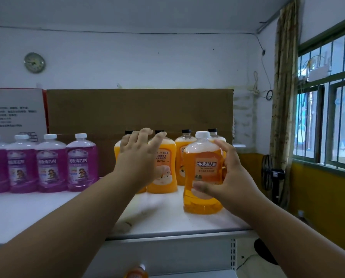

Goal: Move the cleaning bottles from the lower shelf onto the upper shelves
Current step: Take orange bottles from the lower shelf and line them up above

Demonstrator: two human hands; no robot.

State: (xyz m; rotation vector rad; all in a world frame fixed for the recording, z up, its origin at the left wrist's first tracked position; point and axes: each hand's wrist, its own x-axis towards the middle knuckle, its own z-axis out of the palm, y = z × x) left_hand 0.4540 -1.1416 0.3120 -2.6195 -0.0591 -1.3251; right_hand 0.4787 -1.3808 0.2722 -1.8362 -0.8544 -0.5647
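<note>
**Upper shelf, orange row: risks at the point of set-down**

Item 1. Orange bottle with white cap [202, 173]. We see it upright on the upper shelf [47, 213], near the front edge. Our right hand [230, 181] wraps it from the right, thumb across the lower front. Risk: we judge that a hasty release or a drag of the thumb could tip it forward off the shelf, since it stands closest to us.

Item 2. Black-capped orange bottles [184, 157], a row just beyond both hands. Our left hand [137, 155] hovers with fingers spread and gripping nothing, in front of the leftmost ones; whether it touches them we cannot tell. Risk: a push from this hand, or sliding item 1 back, could knock the row over against the cardboard sheet [139, 109] behind.

Item 3. Purple bottles [81, 163], well to the left of the left hand. Low risk.

Item 4. Another orange bottle [136, 272], below our arms, partly out of frame. Not yet moved.
</note>
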